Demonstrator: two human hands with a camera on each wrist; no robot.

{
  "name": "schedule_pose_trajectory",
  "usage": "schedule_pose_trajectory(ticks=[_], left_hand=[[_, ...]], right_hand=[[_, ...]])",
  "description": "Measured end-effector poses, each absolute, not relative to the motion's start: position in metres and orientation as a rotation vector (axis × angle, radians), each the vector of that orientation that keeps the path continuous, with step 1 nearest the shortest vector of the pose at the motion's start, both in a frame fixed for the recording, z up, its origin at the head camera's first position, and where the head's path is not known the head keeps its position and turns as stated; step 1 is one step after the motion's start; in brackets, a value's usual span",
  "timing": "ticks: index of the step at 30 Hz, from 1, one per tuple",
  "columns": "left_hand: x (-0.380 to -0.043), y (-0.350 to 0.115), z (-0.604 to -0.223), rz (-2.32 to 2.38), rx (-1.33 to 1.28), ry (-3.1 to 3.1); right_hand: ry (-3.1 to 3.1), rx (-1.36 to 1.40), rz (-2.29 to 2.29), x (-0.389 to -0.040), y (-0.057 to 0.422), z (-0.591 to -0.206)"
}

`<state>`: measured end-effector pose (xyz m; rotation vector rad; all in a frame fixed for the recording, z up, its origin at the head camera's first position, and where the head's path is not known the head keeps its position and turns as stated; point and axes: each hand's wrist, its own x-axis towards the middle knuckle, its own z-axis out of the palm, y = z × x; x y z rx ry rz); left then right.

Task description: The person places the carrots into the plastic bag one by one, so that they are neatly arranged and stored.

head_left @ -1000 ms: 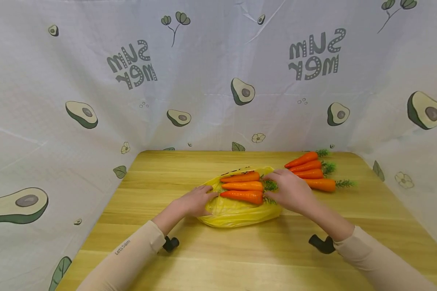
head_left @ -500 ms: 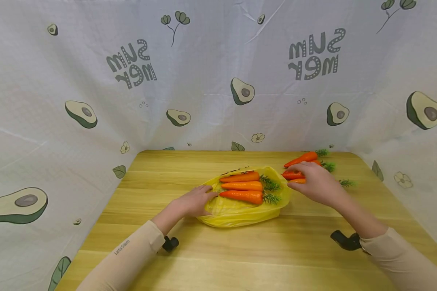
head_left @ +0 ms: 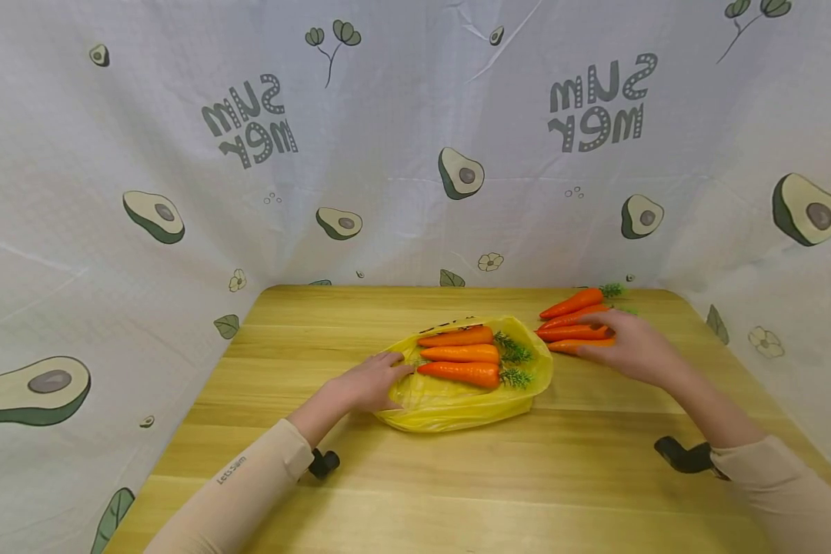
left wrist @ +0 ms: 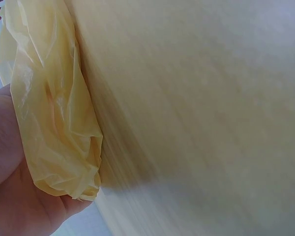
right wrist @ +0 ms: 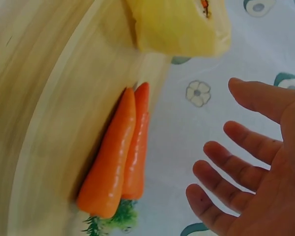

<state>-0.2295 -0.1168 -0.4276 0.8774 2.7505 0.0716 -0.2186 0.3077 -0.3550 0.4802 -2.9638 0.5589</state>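
A yellow plastic bag (head_left: 450,414) lies in the middle of the table with its mouth spread upward. Three orange carrots (head_left: 460,354) rest in it side by side, green tops to the right. My left hand (head_left: 368,383) holds the bag's left end, fingers over the rim; in the left wrist view the thin plastic (left wrist: 54,113) bunches against the palm. To the right, my right hand (head_left: 639,348) hovers over a group of several carrots (head_left: 571,303), partly covering them. In the right wrist view its fingers (right wrist: 226,184) are spread and hold nothing, beside two carrots (right wrist: 110,157).
The wooden table (head_left: 388,492) reaches back to a white curtain (head_left: 402,100) printed with avocados. Black curved pieces (head_left: 324,463) show below both wrists. The loose carrots lie near the table's back right corner, just beyond the bag's mouth.
My right hand has drawn away from the carrots in the bag and moved right, over the loose carrots. The left hand and the bag keep their place.
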Motion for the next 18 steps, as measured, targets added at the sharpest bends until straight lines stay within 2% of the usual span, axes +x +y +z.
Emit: schedule_pose_trajectory(ticks=[18], left_hand=[[-0.23,-0.118,-0.427,0.079,0.885,2.755]], right_hand=[[-3.052,0.429,0.606,-0.235,0.355,-0.379]])
